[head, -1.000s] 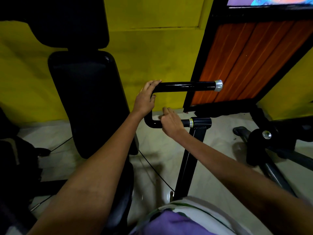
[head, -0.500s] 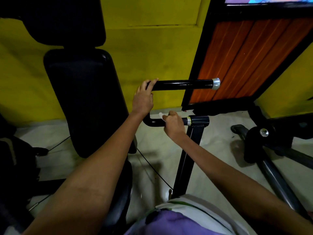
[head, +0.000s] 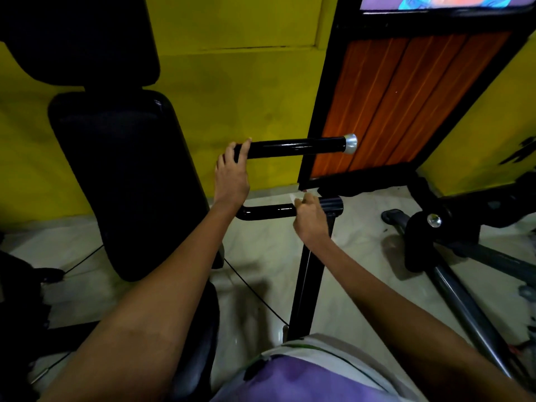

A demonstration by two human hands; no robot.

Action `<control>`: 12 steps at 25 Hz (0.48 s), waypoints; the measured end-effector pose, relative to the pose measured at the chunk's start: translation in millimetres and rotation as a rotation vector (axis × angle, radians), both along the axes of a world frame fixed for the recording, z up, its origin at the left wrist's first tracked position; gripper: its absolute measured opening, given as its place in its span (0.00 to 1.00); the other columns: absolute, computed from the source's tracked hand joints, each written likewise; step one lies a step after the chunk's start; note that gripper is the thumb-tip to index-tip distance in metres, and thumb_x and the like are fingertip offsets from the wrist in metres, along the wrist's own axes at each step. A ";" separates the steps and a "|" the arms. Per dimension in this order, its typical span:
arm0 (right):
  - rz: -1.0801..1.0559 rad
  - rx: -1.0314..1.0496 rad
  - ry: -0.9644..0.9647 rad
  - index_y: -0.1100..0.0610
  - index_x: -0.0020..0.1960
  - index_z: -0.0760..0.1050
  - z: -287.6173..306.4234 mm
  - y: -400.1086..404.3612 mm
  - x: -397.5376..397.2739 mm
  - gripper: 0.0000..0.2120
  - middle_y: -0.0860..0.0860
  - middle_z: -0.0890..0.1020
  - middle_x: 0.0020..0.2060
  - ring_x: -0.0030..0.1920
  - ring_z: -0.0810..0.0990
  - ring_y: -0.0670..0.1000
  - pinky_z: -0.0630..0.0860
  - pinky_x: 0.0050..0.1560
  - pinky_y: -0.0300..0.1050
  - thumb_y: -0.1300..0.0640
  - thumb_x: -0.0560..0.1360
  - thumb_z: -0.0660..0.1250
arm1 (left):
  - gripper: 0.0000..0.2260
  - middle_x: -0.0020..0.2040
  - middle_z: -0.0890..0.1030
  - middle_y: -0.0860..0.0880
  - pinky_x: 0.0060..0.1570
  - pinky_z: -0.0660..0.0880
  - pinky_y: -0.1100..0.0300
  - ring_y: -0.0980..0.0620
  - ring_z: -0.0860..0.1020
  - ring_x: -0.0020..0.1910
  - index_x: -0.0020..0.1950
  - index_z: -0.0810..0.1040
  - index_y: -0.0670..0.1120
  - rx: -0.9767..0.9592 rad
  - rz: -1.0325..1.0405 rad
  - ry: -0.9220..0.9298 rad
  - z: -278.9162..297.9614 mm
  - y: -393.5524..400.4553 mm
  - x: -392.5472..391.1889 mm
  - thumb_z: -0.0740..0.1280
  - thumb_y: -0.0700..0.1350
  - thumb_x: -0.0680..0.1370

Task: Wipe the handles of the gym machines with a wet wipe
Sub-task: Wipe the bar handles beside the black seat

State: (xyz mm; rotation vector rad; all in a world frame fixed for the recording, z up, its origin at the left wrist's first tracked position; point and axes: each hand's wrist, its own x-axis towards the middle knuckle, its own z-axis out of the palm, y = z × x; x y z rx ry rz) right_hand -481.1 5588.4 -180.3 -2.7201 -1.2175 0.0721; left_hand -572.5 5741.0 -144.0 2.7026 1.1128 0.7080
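The left hand curls round the upper glossy black metal handle bar. Below it, the right hand pinches what looks like a white wet wipe against the lower black bar. No writing is readable.

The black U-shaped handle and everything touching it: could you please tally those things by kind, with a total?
Glossy black U-shaped metal handle: 1
Bare hands on it: 2, the left hand gripping the upper bar, the right hand on the lower bar
Small white wet wipe, pinched in the right hand: 1
Silver end cap: 1
Total: 5

Two hands, one wipe, one handle
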 end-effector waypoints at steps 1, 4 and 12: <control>-0.011 0.019 0.029 0.65 0.65 0.69 0.4 7.2 -10.4 0.19 0.60 0.69 0.62 0.63 0.67 0.58 0.68 0.61 0.47 0.69 0.74 0.60 | 0.30 0.71 0.63 0.40 0.60 0.67 0.50 0.41 0.67 0.63 0.76 0.56 0.49 -0.003 0.005 0.001 -0.2 -0.5 0.7 0.58 0.32 0.76; 0.113 0.065 0.058 0.64 0.65 0.67 -1.2 20.2 -37.8 0.19 0.60 0.69 0.61 0.61 0.68 0.59 0.67 0.59 0.47 0.68 0.74 0.58 | 0.31 0.71 0.62 0.40 0.62 0.66 0.50 0.41 0.66 0.65 0.77 0.55 0.49 0.010 0.027 0.021 1.1 -1.6 1.8 0.59 0.32 0.76; 0.004 -0.045 -0.033 0.64 0.65 0.69 4.7 -6.1 5.6 0.19 0.60 0.69 0.62 0.63 0.67 0.57 0.68 0.61 0.47 0.69 0.74 0.60 | 0.29 0.70 0.64 0.39 0.60 0.68 0.48 0.40 0.68 0.63 0.76 0.57 0.49 -0.005 0.003 -0.012 0.8 0.3 0.7 0.58 0.32 0.76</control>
